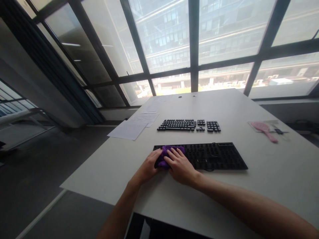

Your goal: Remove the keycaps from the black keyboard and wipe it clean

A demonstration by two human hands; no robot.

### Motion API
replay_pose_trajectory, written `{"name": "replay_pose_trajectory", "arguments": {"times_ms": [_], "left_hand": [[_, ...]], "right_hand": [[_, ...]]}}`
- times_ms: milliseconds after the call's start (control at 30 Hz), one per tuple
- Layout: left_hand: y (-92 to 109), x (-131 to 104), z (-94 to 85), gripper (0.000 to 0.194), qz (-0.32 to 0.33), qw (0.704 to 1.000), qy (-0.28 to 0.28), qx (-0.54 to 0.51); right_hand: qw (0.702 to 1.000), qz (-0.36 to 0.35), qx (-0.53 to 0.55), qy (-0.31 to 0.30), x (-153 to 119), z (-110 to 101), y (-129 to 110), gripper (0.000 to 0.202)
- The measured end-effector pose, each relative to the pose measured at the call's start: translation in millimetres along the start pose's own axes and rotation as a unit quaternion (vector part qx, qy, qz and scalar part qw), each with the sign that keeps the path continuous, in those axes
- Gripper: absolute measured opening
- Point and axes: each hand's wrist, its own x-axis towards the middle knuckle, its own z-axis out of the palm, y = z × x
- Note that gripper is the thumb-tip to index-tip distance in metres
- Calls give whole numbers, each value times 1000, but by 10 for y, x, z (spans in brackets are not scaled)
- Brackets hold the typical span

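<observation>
A black keyboard base [211, 156], its keycaps off, lies on the white table in front of me. A bunched purple cloth [163, 163] covers part of its left end. My right hand [179, 165] presses on the cloth with its fingers bent over it, holding it against the keyboard. At the keyboard's left end, my left hand [150, 164] grips the edge beside the cloth, with some fingertips hidden. Behind the base, loose black keycaps [177, 124] are laid out in keyboard order, with a number-pad group [213, 126] on the right.
Paper sheets [129, 129] lie along the table's left side. To the right are a pink hairbrush-like thing [264, 130] and a small dark tool [279, 131] on a clear bag. Large windows stand beyond the white table [112, 172]; its front edge is close to me.
</observation>
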Motion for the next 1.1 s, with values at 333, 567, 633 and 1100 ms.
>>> {"name": "replay_pose_trajectory", "arguments": {"times_ms": [333, 567, 633, 1100], "left_hand": [[34, 7, -28, 63, -12, 1000, -12, 4], [29, 11, -22, 64, -8, 1000, -5, 0], [29, 12, -21, 64, -8, 1000, -5, 1], [52, 11, -42, 51, -6, 1000, -1, 8]], "right_hand": [[991, 101, -62, 63, 55, -138, 144, 17], [994, 68, -37, 75, 53, -103, 272, 41], [996, 64, -38, 53, 49, -39, 264, 43], [994, -95, 48, 9, -9, -23, -15, 34]]}}
